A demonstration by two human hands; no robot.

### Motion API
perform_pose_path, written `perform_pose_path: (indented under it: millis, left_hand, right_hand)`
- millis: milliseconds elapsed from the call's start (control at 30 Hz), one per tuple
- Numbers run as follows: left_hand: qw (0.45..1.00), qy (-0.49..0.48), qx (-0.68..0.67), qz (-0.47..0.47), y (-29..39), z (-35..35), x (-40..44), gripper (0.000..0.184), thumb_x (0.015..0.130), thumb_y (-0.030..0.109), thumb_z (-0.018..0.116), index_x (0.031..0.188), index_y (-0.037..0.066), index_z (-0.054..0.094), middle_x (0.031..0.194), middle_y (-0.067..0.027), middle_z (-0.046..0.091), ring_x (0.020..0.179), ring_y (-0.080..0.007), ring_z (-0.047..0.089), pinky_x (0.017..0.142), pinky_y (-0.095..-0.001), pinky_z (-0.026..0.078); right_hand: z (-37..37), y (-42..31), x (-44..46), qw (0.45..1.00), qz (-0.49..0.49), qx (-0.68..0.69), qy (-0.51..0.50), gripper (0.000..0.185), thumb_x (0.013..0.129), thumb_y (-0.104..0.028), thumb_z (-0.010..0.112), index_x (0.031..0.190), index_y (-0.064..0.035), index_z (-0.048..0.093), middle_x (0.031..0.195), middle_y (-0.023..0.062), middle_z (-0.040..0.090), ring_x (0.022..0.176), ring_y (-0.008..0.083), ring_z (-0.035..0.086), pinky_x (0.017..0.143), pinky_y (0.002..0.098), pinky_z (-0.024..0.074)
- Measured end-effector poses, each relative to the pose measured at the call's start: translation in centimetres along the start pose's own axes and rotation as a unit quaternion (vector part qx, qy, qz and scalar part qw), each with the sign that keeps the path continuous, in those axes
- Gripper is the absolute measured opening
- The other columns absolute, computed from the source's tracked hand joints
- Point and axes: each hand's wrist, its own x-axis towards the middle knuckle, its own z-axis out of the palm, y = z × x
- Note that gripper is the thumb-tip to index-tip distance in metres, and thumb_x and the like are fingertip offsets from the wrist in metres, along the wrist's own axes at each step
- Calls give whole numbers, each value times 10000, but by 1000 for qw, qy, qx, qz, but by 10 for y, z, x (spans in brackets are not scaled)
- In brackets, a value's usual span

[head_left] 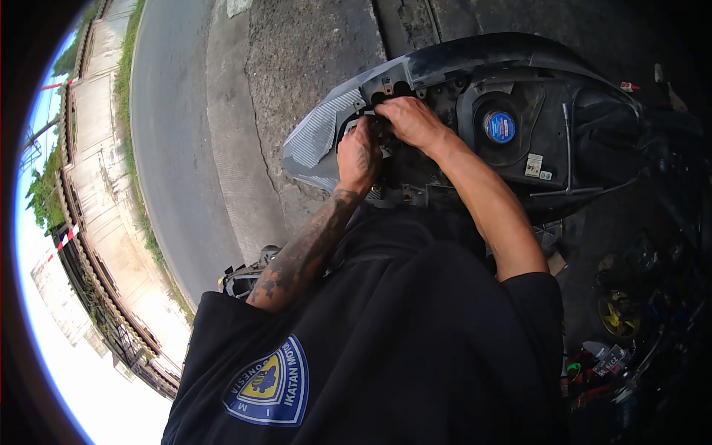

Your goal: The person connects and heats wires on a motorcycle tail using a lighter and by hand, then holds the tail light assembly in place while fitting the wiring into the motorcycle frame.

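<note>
A scooter (512, 63) with its seat off stretches across the upper view, its inner tray and blue fuel cap (499, 127) exposed. At its left end are grey, finely striped tail panels (311, 137). My left hand (358, 157) reaches into the opening between these panels, fingers bent and closed around something that stays hidden. Just right of it, my right hand (412, 122) is closed too, its fingertips pinched at the dark parts by the upper edge of the opening. What lies in either grip is too small or covered to make out.
A T-handle wrench (568, 152) lies across the scooter's right part. Several dark parts and a yellow wheel (618, 314) show at the lower right. Another vehicle part (248, 280) is by my left elbow. Beyond the concrete, a road (167, 111) and a wall run along the left.
</note>
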Motion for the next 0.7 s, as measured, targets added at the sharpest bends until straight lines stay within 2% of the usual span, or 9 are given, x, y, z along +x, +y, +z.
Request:
perform_pose_path:
  millis: [167, 267, 467, 533, 567, 633, 700]
  left_hand:
    - [999, -34, 11, -12, -2, -1, 1, 253, 853, 84, 531, 1104, 77, 559, 884, -248, 654, 847, -453, 625, 698, -526, 478]
    - [999, -41, -1, 20, -4, 0, 0, 255, 865, 89, 513, 1115, 83, 562, 887, -238, 658, 848, -454, 624, 697, -529, 478]
    - [999, -43, 13, 20, -6, -1, 2, 248, 864, 89, 513, 1107, 89, 562, 891, -246, 655, 852, -456, 624, 701, -536, 478]
    - [998, -48, 24, 17, -4, -2, 2, 229, 864, 88, 511, 1083, 85, 574, 889, -249, 654, 856, -460, 623, 709, -536, 479]
    - [998, -47, 23, 16, -4, -2, 3, 229, 864, 88, 511, 1083, 85, 574, 889, -249, 654, 856, -460, 623, 709, -536, 479]
    - [999, -11, -1, 32, -5, 0, 4, 190, 821, 11, 510, 974, 56, 613, 832, -214, 673, 818, -419, 653, 682, -480, 513]
    - [999, -12, -2, 30, -3, -2, 4, 184, 821, 15, 510, 967, 49, 616, 838, -213, 675, 823, -417, 655, 688, -478, 515]
  right_hand:
    - [3, 1, 0, 1000, 23, 12, 0, 198, 768, 56, 541, 922, -24, 636, 962, 173, 665, 982, 386, 623, 812, 480, 513]
    - [5, 3, 1, 999, 32, 6, 8, 177, 772, 55, 538, 905, -18, 630, 956, 180, 663, 975, 396, 620, 805, 486, 512]
    - [11, 3, -5, 1000, 21, -6, 21, 196, 786, 39, 537, 946, -31, 628, 990, 171, 655, 1057, 374, 600, 846, 482, 506]
    - [13, 2, -9, 996, 4, -65, 53, 186, 819, -17, 533, 976, -38, 630, 1046, 150, 645, 1100, 362, 582, 867, 475, 506]
    - [14, 3, -10, 997, 4, -65, 52, 186, 819, -17, 533, 976, -38, 630, 1046, 150, 645, 1100, 362, 582, 867, 475, 506]
    - [17, 5, -13, 994, -3, -99, 54, 176, 855, -88, 517, 966, -40, 645, 1061, 136, 638, 1084, 356, 586, 866, 468, 513]
    - [12, 5, -11, 995, 1, -93, 30, 181, 862, -108, 508, 949, -43, 654, 1041, 135, 639, 1063, 350, 593, 864, 461, 514]
